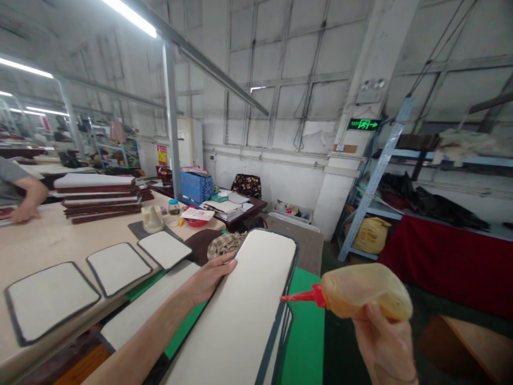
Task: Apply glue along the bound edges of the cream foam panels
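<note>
The long white panel (244,289) with a dark border lies tilted in front of the person, its near end cut off by the lower edge of the view. The left hand (210,278) grips its left edge, thumb on the white face; the fingers bending underneath are hidden. The right hand (385,342) is closed around a squeeze bottle (366,289) of amber liquid, its other fingers mostly concealed behind the thumb and bottle. The red nozzle (300,296) points at the panel's right border; whether it touches cannot be told. Another dark-edged piece (276,342) shows only partly beneath the panel, above a green surface (308,315). The left forearm partly covers a second long panel (140,310). Beyond, a co-worker's hand (26,207) rests on the pale table (24,243), the body cut off.
</note>
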Motion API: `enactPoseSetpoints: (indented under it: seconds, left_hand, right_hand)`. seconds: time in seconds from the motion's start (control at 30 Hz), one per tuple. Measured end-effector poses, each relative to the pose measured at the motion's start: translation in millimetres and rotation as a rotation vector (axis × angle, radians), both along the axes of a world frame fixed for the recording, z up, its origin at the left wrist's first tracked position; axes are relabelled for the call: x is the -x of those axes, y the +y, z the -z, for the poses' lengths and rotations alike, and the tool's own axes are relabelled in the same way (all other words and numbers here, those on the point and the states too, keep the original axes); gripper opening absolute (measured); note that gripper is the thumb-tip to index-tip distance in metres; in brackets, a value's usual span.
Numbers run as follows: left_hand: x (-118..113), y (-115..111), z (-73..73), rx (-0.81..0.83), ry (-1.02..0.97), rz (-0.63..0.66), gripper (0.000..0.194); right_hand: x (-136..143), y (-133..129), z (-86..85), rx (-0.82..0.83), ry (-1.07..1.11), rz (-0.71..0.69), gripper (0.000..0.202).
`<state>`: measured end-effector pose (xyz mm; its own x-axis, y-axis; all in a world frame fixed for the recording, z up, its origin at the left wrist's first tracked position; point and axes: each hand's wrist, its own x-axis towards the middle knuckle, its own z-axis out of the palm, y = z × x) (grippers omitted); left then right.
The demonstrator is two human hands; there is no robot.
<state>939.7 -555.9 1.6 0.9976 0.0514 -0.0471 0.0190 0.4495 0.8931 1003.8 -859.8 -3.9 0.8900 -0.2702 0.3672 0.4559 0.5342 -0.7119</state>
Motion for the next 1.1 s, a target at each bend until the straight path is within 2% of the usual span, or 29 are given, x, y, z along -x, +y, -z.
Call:
enactPoseSetpoints:
  seconds: [0.13, 0.33, 0.47, 0.67, 0.9, 1.1]
  left_hand:
    - [-2, 21, 0.4, 0.037, 0.04, 0.007, 0.049]
    - [-8, 47, 6.7, 0.071, 0.066, 0.039, 0.048]
    - [-13, 59, 9.9, 0.069, 0.092, 0.037, 0.04]
    - [-24, 68, 9.9, 0.073, 0.1, 0.022, 0.026]
    - [-34, 71, 4.2, 0.061, 0.12, 0.03, 0.039]
    - [-41, 74, 4.5, 0.079, 0.122, 0.029, 0.036]
  right_hand:
    - [8, 22, 0.6, 0.05, -0.016, 0.015, 0.035]
    - [25, 48, 3.5, 0.019, 0.023, 0.008, 0.031]
    - [35, 59, 7.9, 0.032, 0.027, 0.031, 0.032]
    - [52, 68, 8.6, 0.045, 0.014, 0.063, 0.035]
    - [66, 71, 12.5, 0.05, 0.011, 0.088, 0.036]
    - [74, 74, 9.6, 0.076, 0.009, 0.085, 0.033]
